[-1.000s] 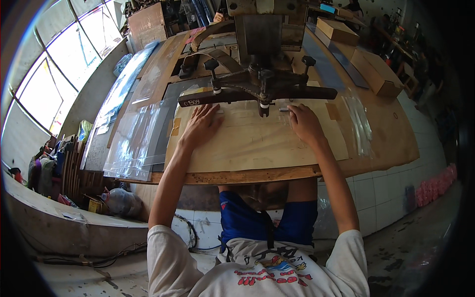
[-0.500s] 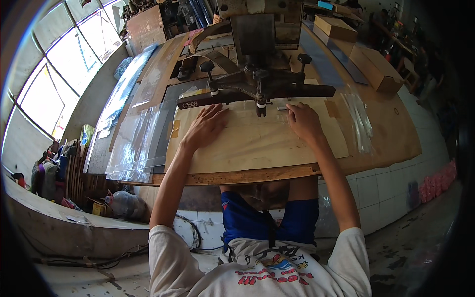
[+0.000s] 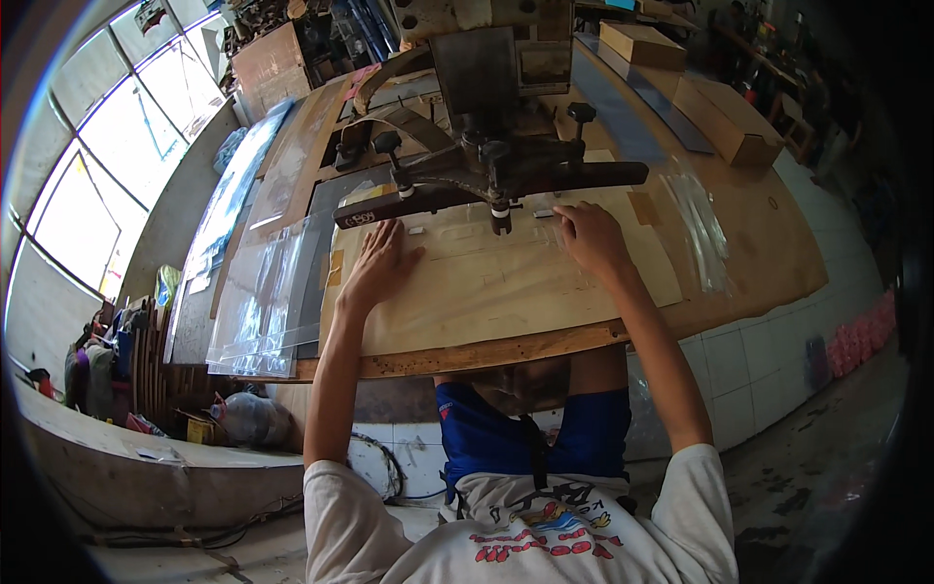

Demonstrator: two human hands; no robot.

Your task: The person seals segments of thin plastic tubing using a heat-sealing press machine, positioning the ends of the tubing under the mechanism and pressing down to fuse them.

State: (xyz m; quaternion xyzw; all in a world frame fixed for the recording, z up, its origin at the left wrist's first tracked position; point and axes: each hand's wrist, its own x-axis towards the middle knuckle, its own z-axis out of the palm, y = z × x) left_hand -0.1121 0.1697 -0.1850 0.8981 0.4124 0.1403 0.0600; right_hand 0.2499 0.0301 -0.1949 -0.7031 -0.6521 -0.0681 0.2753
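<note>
We've got both hands flat on a thin clear plastic sheet [image 3: 506, 277] that's lying on a pale tan cardboard-looking pad [image 3: 545, 302], centre of the frame, on the big brown wooden workbench [image 3: 769, 243]. Left hand [image 3: 377, 265] is spread w/ fingers apart, palm down, pressing the sheet left of centre. Right hand [image 3: 591, 237] is also open and flat, fingertips just beside the small metal tip hanging from the dark metal press arm [image 3: 491, 185], upper centre. Neither hand is clamped on anything, just pressing down.

Step-wise, we'd say we're at the positioning bit: lining the sheet up under the press head, holding it so it doesn't slide. Can't tell if the tip is touching the plastic or sitting just above it, too small to read.

Next move prob calls for keeping the sheet flat and still while one hand goes up to the machine, and fingers need to stay out from under that tip, esp the right ones, which are v close.

Other stuff: stack of clear plastic bags [image 3: 258, 311] at the left edge of the bench, cardboard boxes [image 3: 725, 122] upper right, bright windows [image 3: 97, 185] upper left.
</note>
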